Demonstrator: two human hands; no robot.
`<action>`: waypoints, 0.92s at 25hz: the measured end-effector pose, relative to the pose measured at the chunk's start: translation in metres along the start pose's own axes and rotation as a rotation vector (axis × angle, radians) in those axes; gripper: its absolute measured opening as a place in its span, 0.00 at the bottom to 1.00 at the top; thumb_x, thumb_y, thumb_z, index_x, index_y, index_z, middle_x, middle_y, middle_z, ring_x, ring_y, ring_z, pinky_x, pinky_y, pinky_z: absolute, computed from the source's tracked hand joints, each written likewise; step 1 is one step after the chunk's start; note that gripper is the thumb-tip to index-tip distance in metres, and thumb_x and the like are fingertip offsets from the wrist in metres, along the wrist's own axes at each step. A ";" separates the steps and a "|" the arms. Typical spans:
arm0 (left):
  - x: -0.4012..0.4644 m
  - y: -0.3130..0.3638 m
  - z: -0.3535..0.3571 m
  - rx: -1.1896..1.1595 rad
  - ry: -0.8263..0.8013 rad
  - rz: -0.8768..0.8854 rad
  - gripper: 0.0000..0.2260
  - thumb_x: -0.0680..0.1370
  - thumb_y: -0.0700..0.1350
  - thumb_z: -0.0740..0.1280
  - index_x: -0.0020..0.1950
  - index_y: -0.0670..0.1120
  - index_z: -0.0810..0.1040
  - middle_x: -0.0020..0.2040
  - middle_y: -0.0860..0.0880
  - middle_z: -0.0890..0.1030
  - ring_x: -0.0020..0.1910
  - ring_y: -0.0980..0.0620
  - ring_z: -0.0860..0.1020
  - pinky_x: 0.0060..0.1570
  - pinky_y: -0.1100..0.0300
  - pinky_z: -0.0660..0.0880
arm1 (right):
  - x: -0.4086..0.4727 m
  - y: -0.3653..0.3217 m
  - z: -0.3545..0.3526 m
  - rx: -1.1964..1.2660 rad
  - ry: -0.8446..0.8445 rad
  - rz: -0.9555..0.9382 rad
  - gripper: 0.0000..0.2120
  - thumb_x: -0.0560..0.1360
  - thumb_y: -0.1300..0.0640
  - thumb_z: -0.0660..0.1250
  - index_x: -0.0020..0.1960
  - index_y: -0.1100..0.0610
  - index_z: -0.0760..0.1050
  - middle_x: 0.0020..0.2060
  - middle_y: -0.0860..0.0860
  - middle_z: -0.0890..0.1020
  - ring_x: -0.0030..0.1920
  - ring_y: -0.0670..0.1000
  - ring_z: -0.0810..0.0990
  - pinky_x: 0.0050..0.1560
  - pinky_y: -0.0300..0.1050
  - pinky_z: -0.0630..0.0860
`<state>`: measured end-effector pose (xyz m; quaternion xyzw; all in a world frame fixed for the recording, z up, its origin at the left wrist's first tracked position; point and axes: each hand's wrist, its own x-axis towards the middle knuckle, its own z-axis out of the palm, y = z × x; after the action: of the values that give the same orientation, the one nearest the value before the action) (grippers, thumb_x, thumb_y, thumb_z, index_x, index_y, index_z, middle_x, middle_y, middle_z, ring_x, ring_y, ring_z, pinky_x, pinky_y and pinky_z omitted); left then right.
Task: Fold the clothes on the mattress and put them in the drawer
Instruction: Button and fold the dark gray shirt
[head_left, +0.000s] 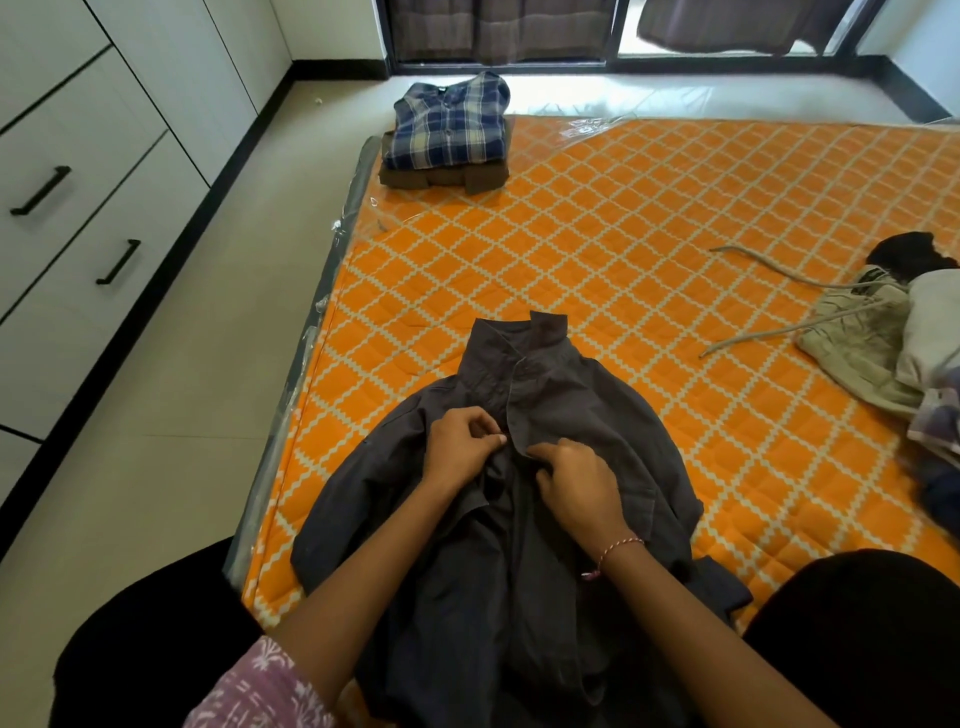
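Both hands' grip pinches the placket of the grey shirt (519, 467): left hand (460, 447), right hand (576, 486), seemingly buttoning it flat on the mattress (649, 218) for folding.

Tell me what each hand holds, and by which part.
Both hold the dark grey shirt at its button placket: left hand pinches one edge, right hand the other.
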<state>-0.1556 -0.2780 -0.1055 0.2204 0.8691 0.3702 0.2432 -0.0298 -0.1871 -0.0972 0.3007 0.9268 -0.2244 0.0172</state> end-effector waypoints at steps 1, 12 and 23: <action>0.000 0.001 0.000 0.020 -0.001 0.005 0.04 0.71 0.42 0.74 0.38 0.48 0.80 0.34 0.51 0.79 0.38 0.54 0.78 0.38 0.62 0.73 | 0.000 -0.002 -0.002 -0.023 0.003 0.031 0.11 0.77 0.58 0.61 0.56 0.56 0.78 0.52 0.54 0.77 0.55 0.56 0.75 0.47 0.49 0.74; -0.002 0.003 0.007 0.021 0.000 -0.041 0.09 0.72 0.39 0.72 0.35 0.50 0.78 0.34 0.52 0.79 0.39 0.53 0.79 0.41 0.58 0.76 | 0.054 -0.037 0.005 0.043 0.045 0.315 0.09 0.75 0.54 0.65 0.49 0.60 0.76 0.48 0.56 0.80 0.50 0.58 0.80 0.44 0.48 0.75; -0.020 0.025 -0.007 -0.127 0.116 0.016 0.07 0.72 0.39 0.73 0.35 0.47 0.80 0.33 0.54 0.79 0.38 0.55 0.78 0.41 0.62 0.75 | 0.014 0.013 -0.012 0.375 0.214 0.125 0.04 0.73 0.60 0.71 0.46 0.60 0.81 0.44 0.52 0.79 0.43 0.50 0.78 0.44 0.39 0.72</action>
<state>-0.1390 -0.2769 -0.0775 0.1896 0.8546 0.4387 0.2032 -0.0325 -0.1651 -0.0939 0.3777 0.8449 -0.3583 -0.1233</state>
